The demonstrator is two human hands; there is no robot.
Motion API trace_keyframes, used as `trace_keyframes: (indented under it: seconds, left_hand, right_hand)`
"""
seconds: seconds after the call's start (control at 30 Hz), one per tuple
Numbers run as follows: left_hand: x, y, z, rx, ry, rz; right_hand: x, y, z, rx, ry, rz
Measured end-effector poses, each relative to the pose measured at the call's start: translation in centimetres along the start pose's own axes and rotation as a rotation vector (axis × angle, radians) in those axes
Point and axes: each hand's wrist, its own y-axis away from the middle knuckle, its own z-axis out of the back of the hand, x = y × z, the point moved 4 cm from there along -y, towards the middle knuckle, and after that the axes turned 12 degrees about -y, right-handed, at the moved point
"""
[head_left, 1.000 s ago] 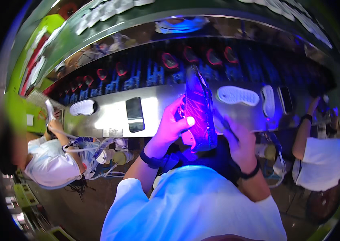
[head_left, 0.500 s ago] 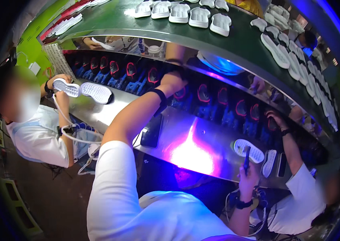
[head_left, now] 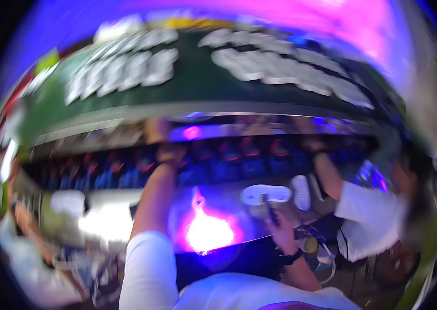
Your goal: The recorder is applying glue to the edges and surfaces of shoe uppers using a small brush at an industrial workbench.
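Note:
The picture is smeared by motion. My left arm stretches up and away, and my left hand is at the dim shelf under the green belt; what it holds is too blurred to make out. My right hand stays low at the work bench, closed around a short dark tool. Just beyond it a white shoe sole lies flat on the bench. A bright violet glare shines on the bench between my arms.
Several white soles ride on the green belt overhead. A rack of blue and red holders runs behind the bench. A person in a white shirt reaches up at my right. Another person works at my left.
The dark blue piece I held in both hands a second ago is gone from view. My left arm went up to the shelf and stays there. The view has swung and blurred.

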Motion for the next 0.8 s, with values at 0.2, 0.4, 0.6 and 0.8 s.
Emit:
trace_keyframes:
  seconds: [0.2,0.4,0.6,0.8]
  left_hand:
    - [-1.1,5.9,6.1,-0.260,-0.299,-0.433]
    - [-10.5,-2.1,-0.5,-0.227,-0.032,-0.477]
    - [-8.6,-7.3,-1.7,-0.059,0.330,-0.249]
    - [0.0,0.3,-2.2,0.054,0.909,0.204]
  right_hand:
    - [0.2,1.3,-0.2,0.019,-0.071,0.214]
    - [0.5,1.5,1.6,-0.008,-0.113,0.278]
    - [1.6,3.8,4.3,-0.047,-0.191,0.218]
    - [1.0,5.1,3.8,-0.051,-0.251,0.265]
